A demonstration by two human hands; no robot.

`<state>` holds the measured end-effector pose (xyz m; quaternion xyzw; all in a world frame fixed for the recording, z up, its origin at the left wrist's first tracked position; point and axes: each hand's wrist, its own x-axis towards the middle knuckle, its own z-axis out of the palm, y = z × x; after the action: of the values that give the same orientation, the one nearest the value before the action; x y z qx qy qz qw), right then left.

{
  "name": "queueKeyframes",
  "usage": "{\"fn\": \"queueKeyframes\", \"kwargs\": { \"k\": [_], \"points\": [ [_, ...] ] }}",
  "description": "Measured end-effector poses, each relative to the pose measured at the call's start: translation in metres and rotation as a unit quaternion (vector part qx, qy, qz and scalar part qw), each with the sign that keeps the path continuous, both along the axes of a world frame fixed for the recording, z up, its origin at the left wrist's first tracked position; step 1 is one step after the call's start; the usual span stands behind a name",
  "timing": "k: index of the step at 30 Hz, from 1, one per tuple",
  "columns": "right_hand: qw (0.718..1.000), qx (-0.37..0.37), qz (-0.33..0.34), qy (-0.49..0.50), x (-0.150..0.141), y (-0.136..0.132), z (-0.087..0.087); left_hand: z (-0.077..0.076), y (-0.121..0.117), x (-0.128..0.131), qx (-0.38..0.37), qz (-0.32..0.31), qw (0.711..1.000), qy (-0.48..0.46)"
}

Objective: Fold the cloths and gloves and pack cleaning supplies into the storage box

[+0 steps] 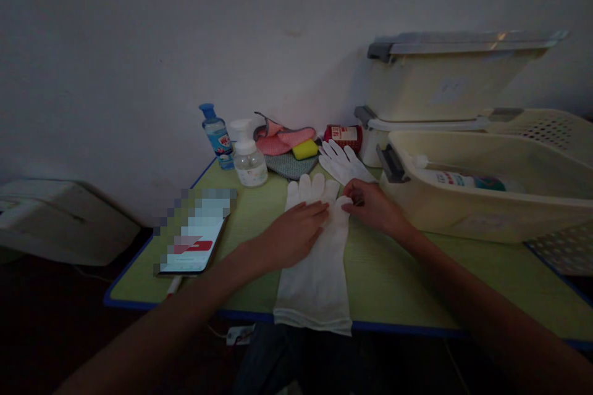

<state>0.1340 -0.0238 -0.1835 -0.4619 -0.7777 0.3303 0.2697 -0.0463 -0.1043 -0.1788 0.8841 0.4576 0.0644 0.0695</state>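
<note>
A long white glove (319, 278) lies flat on the green table, fingers toward the wall and cuff hanging slightly over the front edge. My left hand (296, 231) rests palm down across its palm area, fingers stretched out. On the glove's right side, my right hand (368, 203) pinches the thumb of the glove between thumb and fingers. Another white glove (345, 163) lies behind, just beyond my right hand.
A lit phone (197, 231) lies at the left. Behind stand a blue bottle (217, 139) and a clear pump bottle (250, 163), beside pink and grey cloths (290, 165), a yellow sponge (304, 149) and a red container (343, 136). Cream bins (463, 210) fill the right.
</note>
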Motion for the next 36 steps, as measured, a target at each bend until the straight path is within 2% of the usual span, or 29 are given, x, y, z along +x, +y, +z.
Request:
{"fn": "queueKeyframes", "kwargs": {
  "k": [5,9,15,23,27,31,36],
  "points": [
    [1.0,0.007,0.003,-0.027,0.0,-0.001,-0.001,-0.003,0.039,0.003,0.012,0.0,1.0,-0.019],
    [0.999,0.028,-0.001,-0.036,0.0,-0.002,-0.001,-0.007,0.056,0.008,0.037,-0.033,0.999,0.022],
    [0.998,0.032,-0.006,-0.056,-0.001,-0.003,-0.002,-0.007,0.062,0.012,0.038,0.0,0.997,0.064],
    [0.998,0.037,-0.012,-0.04,-0.002,-0.002,-0.005,-0.023,0.057,0.017,0.054,0.035,0.997,0.044],
    [0.999,0.039,-0.007,-0.032,-0.002,-0.002,-0.006,-0.015,0.068,0.015,0.058,0.05,0.997,0.0],
    [0.998,0.038,-0.008,-0.048,-0.002,-0.003,-0.005,-0.001,0.1,0.013,0.056,0.132,0.988,-0.052],
    [0.997,0.052,-0.01,-0.061,-0.002,-0.004,-0.006,0.002,0.132,0.017,0.023,0.145,0.988,-0.053]
  ]
}}
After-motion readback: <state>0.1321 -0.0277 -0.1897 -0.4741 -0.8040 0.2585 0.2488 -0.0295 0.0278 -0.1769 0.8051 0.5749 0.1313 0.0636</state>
